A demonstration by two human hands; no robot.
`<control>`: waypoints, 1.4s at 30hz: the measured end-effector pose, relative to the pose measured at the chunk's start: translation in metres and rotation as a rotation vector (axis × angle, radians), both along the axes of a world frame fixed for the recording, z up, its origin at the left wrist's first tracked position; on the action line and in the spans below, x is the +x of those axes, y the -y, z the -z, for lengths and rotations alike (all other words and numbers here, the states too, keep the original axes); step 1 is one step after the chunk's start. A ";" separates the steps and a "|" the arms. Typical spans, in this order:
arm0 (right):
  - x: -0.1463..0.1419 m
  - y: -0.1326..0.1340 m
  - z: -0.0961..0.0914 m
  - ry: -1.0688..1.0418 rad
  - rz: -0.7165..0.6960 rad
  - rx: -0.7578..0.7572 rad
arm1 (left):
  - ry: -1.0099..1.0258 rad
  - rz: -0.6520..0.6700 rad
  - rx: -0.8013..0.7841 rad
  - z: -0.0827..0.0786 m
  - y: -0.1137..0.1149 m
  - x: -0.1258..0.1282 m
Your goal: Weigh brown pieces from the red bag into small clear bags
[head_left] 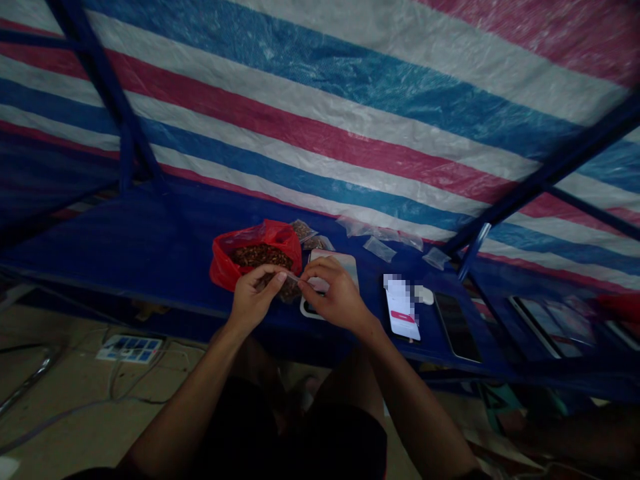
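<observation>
My left hand (256, 291) and my right hand (333, 291) are both closed in a pinch on the top edge of a small clear plastic bag (290, 287) with brown bits in it, held between them over the blue table's (150, 247) front edge. Just behind my left hand an open red plastic bag (235, 257) full of brown seeds or nuts sits on the table. Under my right hand lies a white scale or tablet (345, 263), partly hidden.
Several empty clear bags (380, 248) lie at the back by the striped tarp. A lit phone (403, 310) and a dark phone (457, 327) lie to the right, more screens (545, 323) further right. A power strip (130, 348) and cables lie on the floor at left.
</observation>
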State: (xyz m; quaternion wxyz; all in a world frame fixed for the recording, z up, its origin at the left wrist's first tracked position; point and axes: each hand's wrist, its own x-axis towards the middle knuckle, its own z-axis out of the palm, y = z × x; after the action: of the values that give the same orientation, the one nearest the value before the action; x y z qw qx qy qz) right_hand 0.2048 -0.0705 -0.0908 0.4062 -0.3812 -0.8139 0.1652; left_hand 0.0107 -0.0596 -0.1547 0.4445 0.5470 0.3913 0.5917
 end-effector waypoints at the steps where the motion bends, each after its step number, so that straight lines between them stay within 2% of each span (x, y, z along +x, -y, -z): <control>1: -0.002 0.000 0.001 -0.013 0.006 0.006 | 0.005 -0.003 0.002 0.000 0.000 0.000; 7: -0.008 -0.004 0.003 -0.021 -0.002 0.071 | 0.020 0.031 0.027 -0.001 -0.002 0.002; 15: -0.009 -0.001 0.001 -0.008 0.016 0.025 | -0.046 0.051 0.025 -0.007 0.000 0.001; 22: -0.001 0.001 -0.007 -0.045 -0.031 0.023 | 0.122 0.053 0.060 0.008 -0.005 -0.004; 26: 0.006 -0.002 -0.011 -0.056 -0.056 -0.009 | 0.068 0.029 0.124 0.006 0.000 -0.001; 29: 0.023 -0.015 -0.025 -0.075 -0.002 -0.031 | -0.054 -0.127 0.225 -0.009 0.012 -0.005; 32: 0.050 -0.038 -0.048 -0.053 0.152 0.015 | -0.204 -0.482 0.259 -0.027 0.018 -0.025; 34: 0.068 -0.057 -0.060 0.027 0.254 0.080 | -0.360 -0.671 0.180 -0.037 0.012 -0.047; 35: 0.075 -0.067 -0.064 0.097 0.302 0.106 | -0.456 -0.733 0.125 -0.041 0.007 -0.059; 36: 0.079 -0.075 -0.065 0.177 0.353 0.123 | -0.564 -0.741 0.048 -0.043 0.000 -0.071; 38: 0.078 -0.087 -0.060 0.376 0.409 0.117 | -0.711 -0.687 -0.146 -0.045 -0.015 -0.091; 40: 0.065 -0.091 -0.050 0.548 0.380 0.080 | -0.791 -0.570 -0.306 -0.043 -0.026 -0.103; 42: 0.043 -0.087 -0.039 0.587 0.322 0.059 | -0.810 -0.444 -0.371 -0.039 -0.033 -0.108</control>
State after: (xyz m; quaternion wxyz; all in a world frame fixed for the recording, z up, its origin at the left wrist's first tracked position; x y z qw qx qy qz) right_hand 0.2481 0.0167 -0.0520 0.1864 -0.5243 -0.8299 -0.0415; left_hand -0.0970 -0.0262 -0.1158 0.2098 0.5480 0.7383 0.3326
